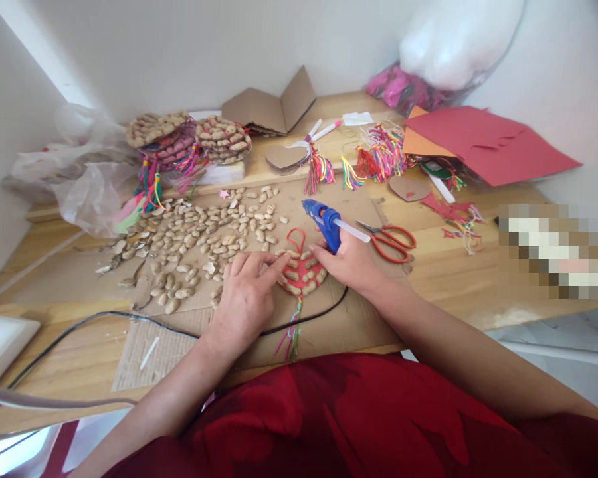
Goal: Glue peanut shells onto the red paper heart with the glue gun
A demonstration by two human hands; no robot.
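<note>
A red heart-shaped piece (pixel 306 268) with rows of peanuts on it lies on a cardboard sheet, a red loop at its top and a colourful tassel (pixel 294 332) at its bottom. At its left edge, my left hand (pixel 246 285) has its fingers bent together on a peanut (pixel 282 260), partly hidden by the fingertips. My right hand (pixel 351 261) is wrapped around a blue hot glue gun (pixel 327 226) with a white glue stick (pixel 355 231) out of its back. The right thumb reaches to the heart's upper right edge.
Loose peanuts (pixel 204 226) spread left of the heart. Orange-handled scissors (pixel 391 242) lie right of the glue gun. A black cord (pixel 284 325) crosses the cardboard below the heart. Stacked peanut pieces (pixel 222 139), tassels (pixel 386 149) and red sheets (pixel 493 143) lie behind.
</note>
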